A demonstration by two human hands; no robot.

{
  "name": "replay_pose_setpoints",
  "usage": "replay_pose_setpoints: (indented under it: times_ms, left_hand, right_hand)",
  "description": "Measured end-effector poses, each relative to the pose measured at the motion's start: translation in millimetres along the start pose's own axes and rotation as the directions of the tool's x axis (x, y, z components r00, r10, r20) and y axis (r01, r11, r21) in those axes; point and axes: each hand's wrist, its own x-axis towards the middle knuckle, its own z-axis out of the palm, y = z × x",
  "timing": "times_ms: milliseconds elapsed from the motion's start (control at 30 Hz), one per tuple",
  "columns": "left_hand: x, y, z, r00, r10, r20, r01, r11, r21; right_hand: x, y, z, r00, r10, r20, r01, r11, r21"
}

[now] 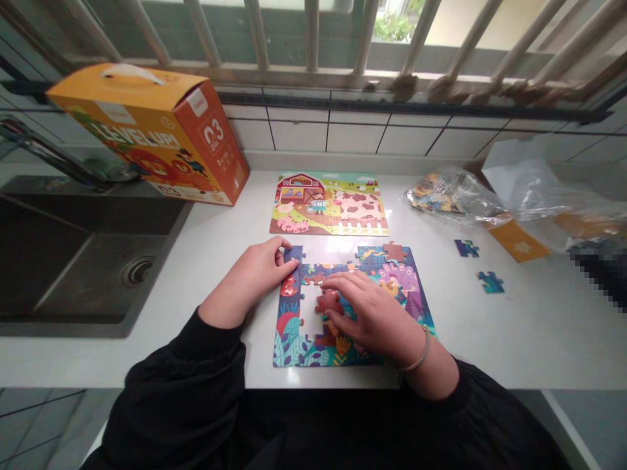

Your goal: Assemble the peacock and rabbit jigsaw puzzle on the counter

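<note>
A partly assembled jigsaw puzzle [306,356] with dark blue and green pictures lies on the counter, with a white gap left of its middle. My left hand [259,271] rests at its upper left edge, fingers curled, thumb on the border pieces. Over the gap, my right hand [369,307] holds a reddish-brown puzzle piece [329,301] between thumb and fingers, its tabs overlapping neighbouring pieces. Another brown puzzle piece [394,252] lies across the top edge at the right. Two loose blue-green pieces, an upper piece [466,248] and a lower piece [490,282], lie off to the right.
Behind stands a finished farm puzzle [328,203], flat on the white counter [441,352]. An orange box [147,137] stands by the dark sink [93,261]. At the right are a clear bag of pieces [441,196], crumpled plastic [524,170] and an orange card [519,239].
</note>
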Motion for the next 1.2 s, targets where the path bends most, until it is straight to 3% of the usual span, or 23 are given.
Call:
replay_pose_setpoints:
  times_ms: [67,167,400,533,767,967,1200]
  left_hand:
    - [0,0,0.3,1.000,0.003,-0.001,-0.003,1.000,0.002]
    - [-1,-1,0.9,1.000,0.000,-0.004,0.000,1.000,0.003]
    - [0,-3,2.5,1.000,0.007,-0.007,-0.007,1.000,-0.001]
    - [0,-3,2.4,1.000,0.006,-0.010,-0.006,1.000,0.008]
    - [0,-3,3.0,1.000,0.007,-0.013,-0.007,1.000,-0.005]
    - [1,-7,4.1,1.000,0.010,-0.011,-0.010,1.000,-0.002]
    - [0,-5,2.9,1.000,0.009,-0.010,-0.009,1.000,-0.016]
  right_hand:
    - [-1,5,-5,0.990,-0.107,0.087,0.100,0.992,0.073]
    - [-1,7,-7,0.986,-0.087,0.141,0.080,0.995,0.054]
    - [6,-6,7,0.996,0.058,0.070,-0.047,0.988,-0.148]
    - [7,-11,12,0.993,0.107,0.050,-0.098,0.983,-0.157]
    - [5,-2,4,0.992,-0.001,0.125,-0.007,0.998,0.061]
    - [4,-1,11,0.993,0.002,0.117,-0.008,0.999,0.044]
    - [2,-4,21,0.997,0.012,0.070,-0.005,0.994,-0.106]
